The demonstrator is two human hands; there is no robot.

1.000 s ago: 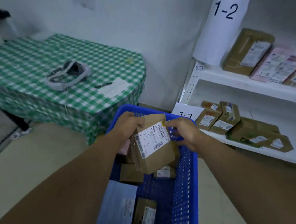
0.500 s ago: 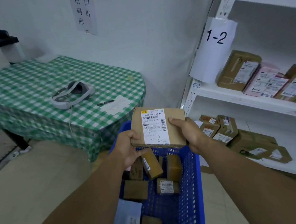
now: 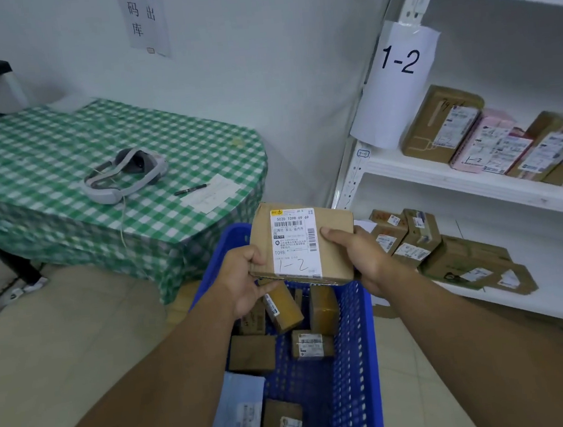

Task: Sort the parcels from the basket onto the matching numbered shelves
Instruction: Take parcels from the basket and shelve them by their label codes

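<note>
Both hands, left hand (image 3: 245,278) and right hand (image 3: 356,257), grip the 1-2 parcel (image 3: 301,242) by its edges; could slip back into the basket (image 3: 353,344).

Table (image 3: 181,147): headset (image 3: 125,175), pen (image 3: 191,189), paper slip (image 3: 214,193).
Upper shelf (image 3: 417,169): leaning parcels (image 3: 486,142).
Lower shelf (image 3: 554,276): small boxes (image 3: 409,235).
Floor (image 3: 61,337): blue basket (image 3: 354,344).

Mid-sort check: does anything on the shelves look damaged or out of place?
On the lower shelf, the flat brown parcel at the right looks crushed, its outline ragged and notched. The 1-2 sign hangs curled and loose. The held parcel, gripped by the left hand and right hand, looks intact.
</note>
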